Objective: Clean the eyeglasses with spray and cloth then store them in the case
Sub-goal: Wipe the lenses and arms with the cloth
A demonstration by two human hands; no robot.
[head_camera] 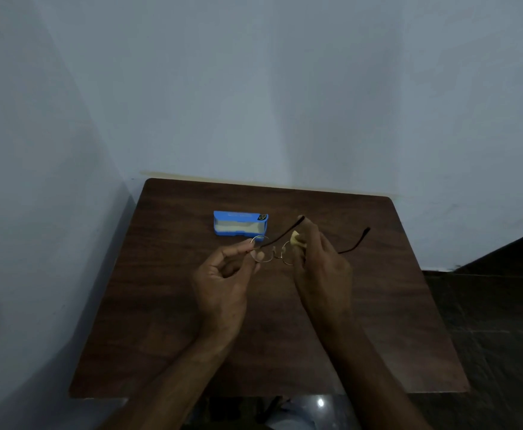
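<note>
Thin gold-rimmed eyeglasses [269,254] with dark temple arms spread open hang above the middle of the wooden table [167,305]. My left hand [223,280] pinches the left lens rim between thumb and fingers. My right hand [322,262] pinches a small pale yellow cloth [295,238] against the right lens, which it mostly hides. One temple arm sticks out to the right past my right hand. A blue eyeglass case [240,227] lies open on the table behind my hands, its light lining showing. No spray bottle is in view.
The table stands in a corner against pale blue walls at the back and left. Dark tiled floor [486,305] lies to the right of it. The table's front edge is close to my body.
</note>
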